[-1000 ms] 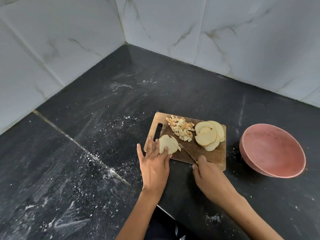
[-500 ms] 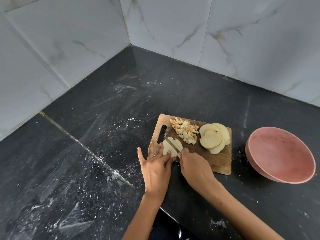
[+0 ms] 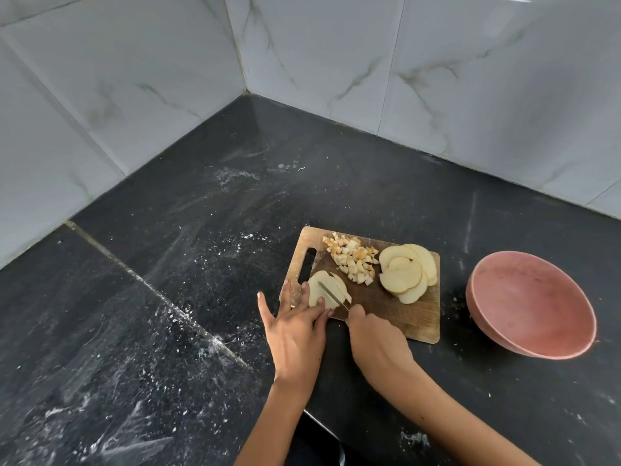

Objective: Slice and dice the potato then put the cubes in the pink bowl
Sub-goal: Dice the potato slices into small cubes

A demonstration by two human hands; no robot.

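A wooden cutting board (image 3: 396, 307) lies on the black counter. On its near left corner sits a small stack of potato slices (image 3: 324, 287). My left hand (image 3: 295, 326) presses straight fingers on that stack. My right hand (image 3: 376, 341) grips a knife (image 3: 332, 294) whose blade lies across the stack. A heap of potato cubes (image 3: 351, 258) sits at the board's far side. A fan of whole potato slices (image 3: 406, 274) lies at its right. The pink bowl (image 3: 531, 304) stands to the right of the board, and I see nothing in it.
The black counter (image 3: 201, 264) carries white dust and streaks, with a seam running diagonally at the left. White marble-pattern tiled walls (image 3: 336, 62) meet in a corner behind. The counter's front edge runs under my forearms.
My right hand has moved left with the knife, from the board's near middle to the slice stack, and the blade now lies across it. My left hand stays on the stack.
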